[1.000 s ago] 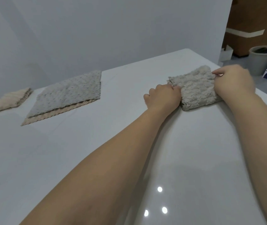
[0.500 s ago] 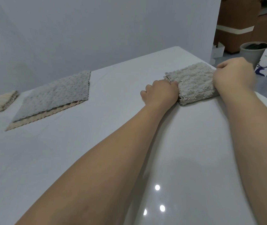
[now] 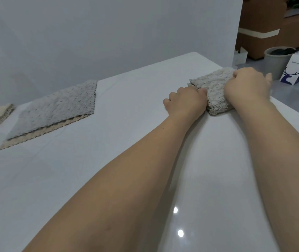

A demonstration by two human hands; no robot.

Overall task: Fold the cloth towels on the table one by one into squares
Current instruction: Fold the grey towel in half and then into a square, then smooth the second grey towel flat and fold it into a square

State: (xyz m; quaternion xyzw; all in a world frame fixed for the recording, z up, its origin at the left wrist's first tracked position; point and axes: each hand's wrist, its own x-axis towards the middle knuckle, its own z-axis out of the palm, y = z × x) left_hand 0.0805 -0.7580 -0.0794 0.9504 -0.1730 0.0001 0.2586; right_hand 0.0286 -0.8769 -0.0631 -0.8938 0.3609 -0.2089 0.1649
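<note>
White table (image 3: 218, 179), small grey towel (image 3: 212, 88) gripped between both hands at its far right corner.
Left hand (image 3: 186, 102) curls onto the towel's left edge, right hand (image 3: 247, 86) bunches its right side; I would bring the edges level, then press flat so the square holds.

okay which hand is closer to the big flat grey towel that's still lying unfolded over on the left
Left. The left hand sits at the near-left edge of the folded grey towel, on the side facing the flat grey towel. The right hand grips the folded towel's far side, farther away.
</note>
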